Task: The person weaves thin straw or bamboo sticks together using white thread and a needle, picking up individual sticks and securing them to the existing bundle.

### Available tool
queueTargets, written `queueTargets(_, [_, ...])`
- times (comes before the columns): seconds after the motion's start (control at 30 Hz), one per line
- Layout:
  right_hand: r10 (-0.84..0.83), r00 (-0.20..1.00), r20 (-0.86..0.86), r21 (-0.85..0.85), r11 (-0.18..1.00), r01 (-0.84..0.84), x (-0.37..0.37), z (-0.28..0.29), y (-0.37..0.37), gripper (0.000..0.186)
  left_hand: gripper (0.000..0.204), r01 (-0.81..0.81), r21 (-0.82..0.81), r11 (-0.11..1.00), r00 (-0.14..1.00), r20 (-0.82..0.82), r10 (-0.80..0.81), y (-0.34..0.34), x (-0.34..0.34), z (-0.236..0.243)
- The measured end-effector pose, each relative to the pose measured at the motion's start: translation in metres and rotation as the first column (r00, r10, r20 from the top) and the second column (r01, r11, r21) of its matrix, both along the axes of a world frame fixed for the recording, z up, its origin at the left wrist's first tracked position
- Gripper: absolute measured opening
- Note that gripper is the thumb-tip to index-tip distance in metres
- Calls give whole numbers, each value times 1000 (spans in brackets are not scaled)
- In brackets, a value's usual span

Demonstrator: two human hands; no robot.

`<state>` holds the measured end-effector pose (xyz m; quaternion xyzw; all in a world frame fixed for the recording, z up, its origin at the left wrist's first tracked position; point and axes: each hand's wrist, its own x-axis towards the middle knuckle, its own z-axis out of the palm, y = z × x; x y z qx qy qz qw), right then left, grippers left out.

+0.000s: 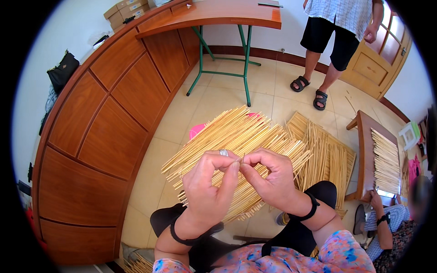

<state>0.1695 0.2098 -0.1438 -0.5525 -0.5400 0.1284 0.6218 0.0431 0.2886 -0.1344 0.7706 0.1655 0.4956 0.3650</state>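
Straws are lying over a pink support, covering all but bits of its far edge; above them, your left hand and right hand are pinching closed, seemingly holding one thin strand. Uneven tugging would be risking a snap or slip!

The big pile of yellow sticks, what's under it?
On the far side, a pink thing peeks out beneath the yellow sticks; the rest is covered, so its whole shape is hidden.

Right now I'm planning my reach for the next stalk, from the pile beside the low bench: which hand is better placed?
Probably the right hand: it is nearer that stalk pile, while the left hand sits farther away.
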Motion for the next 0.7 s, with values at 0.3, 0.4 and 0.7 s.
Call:
queueTargets(0.3, [-2,1000,20,44,999,1,-1,1,-1,9,10,-6,74,997,1000,17,5,-2,2,7])
queueTargets(0.4, [-28,997,68,53,998,24,-3,6,-5,9,10,-14,96,995,1000,17,12,-6,-1,15])
queueTargets(0.7, [-60,995,77,53,997,56,-23,22,-18,8,8,5,172,985,999,39,-12,-14,-18,29])
